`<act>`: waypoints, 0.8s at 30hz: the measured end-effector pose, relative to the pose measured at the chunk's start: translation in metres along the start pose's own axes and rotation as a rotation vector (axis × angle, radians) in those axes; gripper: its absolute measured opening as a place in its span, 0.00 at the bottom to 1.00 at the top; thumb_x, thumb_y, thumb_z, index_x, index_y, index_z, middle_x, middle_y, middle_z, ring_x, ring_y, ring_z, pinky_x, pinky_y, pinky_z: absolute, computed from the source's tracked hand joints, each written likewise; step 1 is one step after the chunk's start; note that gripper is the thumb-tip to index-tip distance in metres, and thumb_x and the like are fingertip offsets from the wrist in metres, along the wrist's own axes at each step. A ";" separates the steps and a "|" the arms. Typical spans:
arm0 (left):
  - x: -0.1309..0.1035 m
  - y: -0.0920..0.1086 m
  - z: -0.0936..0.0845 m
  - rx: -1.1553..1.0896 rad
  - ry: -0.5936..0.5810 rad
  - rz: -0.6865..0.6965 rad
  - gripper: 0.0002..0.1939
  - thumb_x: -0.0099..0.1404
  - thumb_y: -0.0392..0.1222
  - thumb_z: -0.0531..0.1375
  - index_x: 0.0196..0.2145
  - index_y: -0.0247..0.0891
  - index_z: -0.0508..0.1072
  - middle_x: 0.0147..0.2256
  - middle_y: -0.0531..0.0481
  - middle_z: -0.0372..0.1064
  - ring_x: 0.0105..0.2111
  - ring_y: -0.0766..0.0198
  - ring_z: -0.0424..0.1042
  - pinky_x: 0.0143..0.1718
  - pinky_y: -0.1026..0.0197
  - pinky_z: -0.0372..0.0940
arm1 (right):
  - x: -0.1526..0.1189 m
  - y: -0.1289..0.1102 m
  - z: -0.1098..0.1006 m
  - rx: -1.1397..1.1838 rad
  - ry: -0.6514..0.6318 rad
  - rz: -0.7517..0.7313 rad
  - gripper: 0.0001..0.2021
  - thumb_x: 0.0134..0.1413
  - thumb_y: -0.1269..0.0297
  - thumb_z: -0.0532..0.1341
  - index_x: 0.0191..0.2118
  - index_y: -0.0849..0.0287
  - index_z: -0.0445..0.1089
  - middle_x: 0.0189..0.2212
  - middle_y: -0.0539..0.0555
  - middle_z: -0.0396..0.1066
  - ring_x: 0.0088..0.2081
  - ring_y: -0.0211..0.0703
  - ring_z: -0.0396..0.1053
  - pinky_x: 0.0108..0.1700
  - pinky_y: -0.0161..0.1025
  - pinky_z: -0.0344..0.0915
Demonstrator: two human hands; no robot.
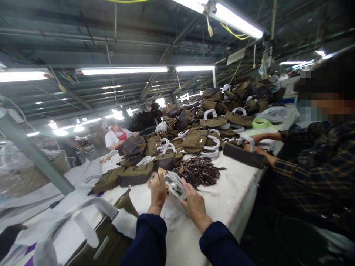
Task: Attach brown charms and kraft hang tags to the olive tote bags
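Near the dark pile [200, 172], left hand [158, 190] and right hand [195, 204] hold a pale item [175, 184]; this handling step seemingly calls for steadiness.

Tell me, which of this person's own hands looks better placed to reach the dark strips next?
Probably the right hand: it looks nearer the dark strips and fairly open, while the left hand is curled across the pale item.

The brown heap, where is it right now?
In the head view, the brown heap is just right of and below centre, on the white table, beyond the person's left hand and right hand and in front of olive bags.
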State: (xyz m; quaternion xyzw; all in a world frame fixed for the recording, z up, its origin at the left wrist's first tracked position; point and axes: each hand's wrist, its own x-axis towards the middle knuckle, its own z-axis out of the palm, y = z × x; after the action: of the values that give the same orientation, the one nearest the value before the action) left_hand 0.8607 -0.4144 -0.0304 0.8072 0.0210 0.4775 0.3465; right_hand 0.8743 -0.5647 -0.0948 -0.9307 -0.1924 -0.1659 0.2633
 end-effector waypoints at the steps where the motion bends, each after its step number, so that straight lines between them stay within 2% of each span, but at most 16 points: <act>1: -0.010 -0.006 0.006 0.010 -0.038 0.043 0.21 0.72 0.52 0.48 0.24 0.41 0.65 0.22 0.51 0.66 0.24 0.62 0.65 0.27 0.61 0.59 | 0.000 0.000 -0.001 -0.004 -0.006 -0.001 0.45 0.50 0.68 0.68 0.69 0.48 0.45 0.55 0.56 0.67 0.47 0.47 0.72 0.45 0.37 0.70; 4: -0.045 -0.024 0.012 0.038 -0.129 0.148 0.18 0.72 0.49 0.49 0.28 0.40 0.70 0.26 0.48 0.70 0.28 0.60 0.69 0.32 0.59 0.63 | 0.001 0.002 -0.002 -0.002 -0.034 -0.016 0.42 0.52 0.69 0.65 0.69 0.49 0.46 0.55 0.56 0.68 0.47 0.47 0.72 0.45 0.37 0.70; 8: -0.085 -0.037 0.000 0.063 -0.212 0.219 0.17 0.72 0.45 0.47 0.31 0.39 0.71 0.29 0.47 0.71 0.32 0.60 0.69 0.35 0.59 0.63 | 0.001 0.004 0.000 0.013 -0.030 -0.051 0.37 0.54 0.70 0.61 0.68 0.50 0.49 0.57 0.57 0.66 0.48 0.48 0.72 0.46 0.39 0.70; 11: -0.107 -0.034 -0.009 0.088 -0.314 0.282 0.16 0.72 0.41 0.47 0.28 0.40 0.66 0.26 0.49 0.66 0.29 0.61 0.66 0.34 0.59 0.62 | 0.001 0.010 0.001 0.074 -0.054 -0.094 0.37 0.54 0.70 0.59 0.69 0.51 0.49 0.57 0.58 0.65 0.51 0.50 0.70 0.48 0.41 0.70; 13: -0.119 -0.029 -0.012 0.106 -0.374 0.291 0.15 0.72 0.38 0.47 0.27 0.40 0.63 0.26 0.51 0.63 0.28 0.61 0.65 0.35 0.58 0.62 | 0.000 0.017 -0.003 0.128 -0.087 -0.158 0.39 0.52 0.72 0.59 0.69 0.52 0.47 0.59 0.58 0.63 0.57 0.51 0.66 0.54 0.45 0.68; 15: -0.127 -0.023 -0.015 0.125 -0.405 0.239 0.13 0.71 0.36 0.48 0.28 0.40 0.62 0.27 0.51 0.64 0.29 0.61 0.65 0.35 0.58 0.63 | -0.005 0.024 -0.011 0.163 -0.056 -0.243 0.39 0.51 0.72 0.59 0.69 0.54 0.48 0.64 0.59 0.57 0.64 0.54 0.57 0.62 0.51 0.60; 17: -0.132 -0.017 -0.019 0.153 -0.431 0.164 0.12 0.70 0.34 0.48 0.29 0.40 0.63 0.28 0.50 0.65 0.32 0.61 0.66 0.37 0.57 0.64 | -0.017 0.030 -0.021 0.208 0.034 -0.303 0.34 0.55 0.71 0.57 0.67 0.54 0.51 0.66 0.58 0.53 0.67 0.54 0.50 0.66 0.56 0.53; 18: -0.134 -0.015 -0.022 0.168 -0.451 0.136 0.11 0.70 0.34 0.48 0.29 0.40 0.63 0.29 0.50 0.66 0.33 0.60 0.67 0.39 0.56 0.64 | -0.025 0.032 -0.026 0.250 0.070 -0.312 0.30 0.58 0.70 0.55 0.66 0.53 0.55 0.65 0.58 0.55 0.66 0.54 0.52 0.65 0.56 0.54; 19: -0.136 -0.013 -0.024 0.181 -0.471 0.120 0.11 0.70 0.33 0.49 0.30 0.40 0.64 0.30 0.50 0.67 0.34 0.61 0.67 0.43 0.54 0.65 | -0.033 0.033 -0.030 0.307 0.071 -0.301 0.25 0.60 0.68 0.54 0.63 0.53 0.58 0.62 0.58 0.61 0.63 0.52 0.58 0.62 0.53 0.59; 21: -0.141 -0.010 -0.029 0.206 -0.503 0.119 0.10 0.70 0.32 0.49 0.31 0.40 0.65 0.32 0.51 0.69 0.37 0.61 0.69 0.51 0.49 0.63 | -0.050 0.033 -0.032 0.439 -0.059 -0.226 0.18 0.64 0.61 0.53 0.58 0.53 0.64 0.49 0.57 0.72 0.48 0.47 0.72 0.49 0.43 0.71; 23: -0.148 -0.009 -0.031 0.231 -0.525 0.138 0.09 0.69 0.32 0.51 0.34 0.40 0.67 0.37 0.50 0.72 0.41 0.60 0.70 0.56 0.46 0.60 | -0.062 0.029 -0.026 0.532 -0.227 -0.122 0.18 0.64 0.56 0.53 0.56 0.54 0.66 0.40 0.55 0.75 0.34 0.43 0.75 0.36 0.37 0.73; 24: -0.153 -0.010 -0.030 0.246 -0.523 0.151 0.08 0.68 0.32 0.52 0.35 0.41 0.68 0.40 0.50 0.72 0.43 0.59 0.70 0.57 0.46 0.59 | -0.064 0.026 -0.021 0.561 -0.276 -0.078 0.19 0.64 0.54 0.54 0.57 0.55 0.65 0.40 0.56 0.76 0.32 0.43 0.75 0.34 0.37 0.73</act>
State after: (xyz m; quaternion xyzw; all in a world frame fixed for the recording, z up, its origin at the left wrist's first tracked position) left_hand 0.7565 -0.4462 -0.1428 0.9379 -0.0715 0.2719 0.2033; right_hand 0.8255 -0.6140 -0.1147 -0.8273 -0.3002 0.0114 0.4747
